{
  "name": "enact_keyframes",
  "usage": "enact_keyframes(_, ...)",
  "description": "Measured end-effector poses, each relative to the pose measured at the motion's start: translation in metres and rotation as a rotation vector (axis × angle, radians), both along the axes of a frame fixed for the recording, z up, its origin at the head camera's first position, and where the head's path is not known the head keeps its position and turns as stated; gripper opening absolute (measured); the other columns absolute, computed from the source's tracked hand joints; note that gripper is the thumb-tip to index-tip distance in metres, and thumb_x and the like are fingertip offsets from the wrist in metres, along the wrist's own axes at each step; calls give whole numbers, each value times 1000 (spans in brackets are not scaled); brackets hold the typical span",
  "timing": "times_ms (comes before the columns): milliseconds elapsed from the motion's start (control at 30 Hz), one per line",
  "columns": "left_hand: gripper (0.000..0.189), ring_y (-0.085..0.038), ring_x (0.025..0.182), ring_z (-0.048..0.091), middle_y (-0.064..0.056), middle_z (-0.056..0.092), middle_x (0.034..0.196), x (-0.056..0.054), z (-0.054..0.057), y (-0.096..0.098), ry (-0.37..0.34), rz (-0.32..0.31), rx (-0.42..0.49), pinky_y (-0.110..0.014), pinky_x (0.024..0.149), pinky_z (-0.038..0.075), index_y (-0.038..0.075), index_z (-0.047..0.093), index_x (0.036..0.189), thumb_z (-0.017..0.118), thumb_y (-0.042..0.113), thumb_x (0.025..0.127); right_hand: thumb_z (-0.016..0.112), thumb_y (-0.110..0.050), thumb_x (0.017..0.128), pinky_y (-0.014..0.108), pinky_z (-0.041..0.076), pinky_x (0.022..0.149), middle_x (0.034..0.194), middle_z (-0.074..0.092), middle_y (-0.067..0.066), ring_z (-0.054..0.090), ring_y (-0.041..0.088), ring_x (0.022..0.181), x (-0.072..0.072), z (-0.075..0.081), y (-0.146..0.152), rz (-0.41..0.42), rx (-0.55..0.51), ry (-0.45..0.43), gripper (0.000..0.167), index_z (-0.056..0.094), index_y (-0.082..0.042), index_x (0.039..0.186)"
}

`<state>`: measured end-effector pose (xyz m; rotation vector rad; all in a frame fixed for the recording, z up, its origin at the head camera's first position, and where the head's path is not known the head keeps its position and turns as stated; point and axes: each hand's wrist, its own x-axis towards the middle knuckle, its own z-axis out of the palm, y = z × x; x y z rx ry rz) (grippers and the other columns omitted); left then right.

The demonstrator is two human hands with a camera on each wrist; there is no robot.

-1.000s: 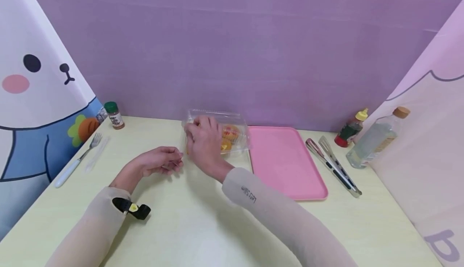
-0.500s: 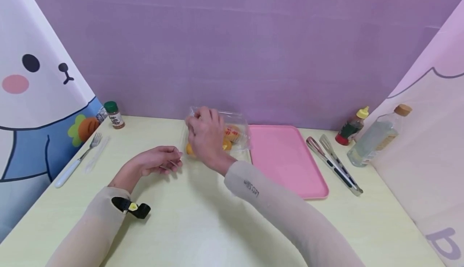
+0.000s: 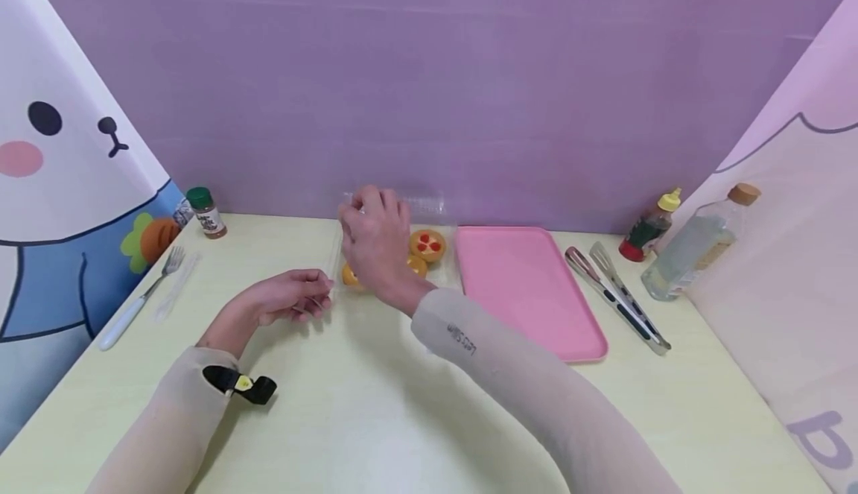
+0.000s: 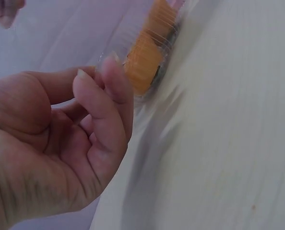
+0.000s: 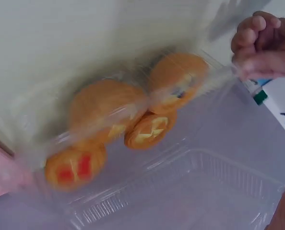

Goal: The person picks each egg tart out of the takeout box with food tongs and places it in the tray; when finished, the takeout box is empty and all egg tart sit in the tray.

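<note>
A clear plastic clamshell box (image 3: pixel 447 274) stands at the back middle of the table, holding several round golden tarts. One tart (image 3: pixel 427 245) shows red pieces on top; another (image 5: pixel 152 130) has pale cream-coloured pieces. My right hand (image 3: pixel 377 244) reaches over the box and grips the see-through lid (image 5: pixel 181 177), which tilts back towards the wall; its fingertips are mostly hidden. My left hand (image 3: pixel 295 296), low at the box's left front corner, pinches the plastic edge between thumb and fingertips. In the left wrist view, orange tart sides (image 4: pixel 142 62) show just past those fingers.
A pink tray (image 3: pixel 529 293) lies right of the box, then metal tongs (image 3: pixel 617 300), a red-based sauce bottle (image 3: pixel 646 229) and a corked clear bottle (image 3: pixel 697 244). At left are a green-capped spice jar (image 3: pixel 206 213), a fork (image 3: pixel 144 296) and a clear wrapped utensil (image 3: pixel 177 285).
My right hand has risen slightly and the lid has swung up and back, so the red-topped tart shows more plainly. My left hand has stayed almost in place.
</note>
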<state>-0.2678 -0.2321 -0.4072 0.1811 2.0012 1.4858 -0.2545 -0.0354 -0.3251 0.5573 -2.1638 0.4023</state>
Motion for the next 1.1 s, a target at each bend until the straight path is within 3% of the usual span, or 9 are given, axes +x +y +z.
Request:
enact_keyframes(167, 23, -11, 74, 61, 0, 63, 90, -1, 0, 0, 14, 9, -7, -20, 57, 46, 9, 51, 101, 51, 32, 106, 58, -17, 99, 34, 41, 84, 99, 60, -2, 52, 20, 97, -8, 16, -6, -30, 23, 50, 23, 79, -23, 90)
enact_keyframes(300, 27, -11, 74, 61, 1, 62, 90, 0, -1, -3, 16, 18, -18, -21, 58, 46, 5, 52, 108, 49, 32, 106, 58, -26, 102, 34, 39, 86, 103, 58, -4, 50, 19, 102, -13, 21, -5, -62, 79, -26, 21, 79, -27, 102)
enact_keyframes(533, 31, -11, 76, 63, 1, 62, 91, 3, -2, -3, 18, 43, -14, -22, 61, 49, 3, 54, 112, 53, 34, 105, 55, -36, 103, 34, 37, 90, 106, 55, -4, 46, 18, 106, -22, 22, -2, -62, 134, -118, 24, 78, -27, 104)
enact_keyframes(833, 34, -11, 80, 65, -1, 65, 98, 4, 2, 3, 34, 70, -15, -23, 64, 51, 2, 50, 121, 55, 31, 104, 60, -37, 101, 35, 37, 85, 101, 57, -4, 49, 19, 100, -41, 24, -2, -41, 129, -67, 19, 77, -31, 99)
enact_keyframes(1000, 32, -11, 80, 65, -2, 65, 98, 5, 5, 5, 46, 65, -17, -24, 64, 52, 2, 50, 120, 54, 30, 104, 55, -38, 103, 35, 37, 83, 98, 56, -2, 49, 19, 97, -56, 33, -1, -83, 169, -10, 23, 77, -32, 99)
enact_keyframes(1100, 31, -11, 81, 65, -2, 65, 97, 7, 6, 4, 45, 67, -17, -25, 66, 52, 3, 51, 119, 54, 29, 104, 54, -37, 103, 37, 36, 86, 101, 57, -2, 48, 19, 101, -65, 42, 0, -135, 215, -62, 23, 77, -33, 105)
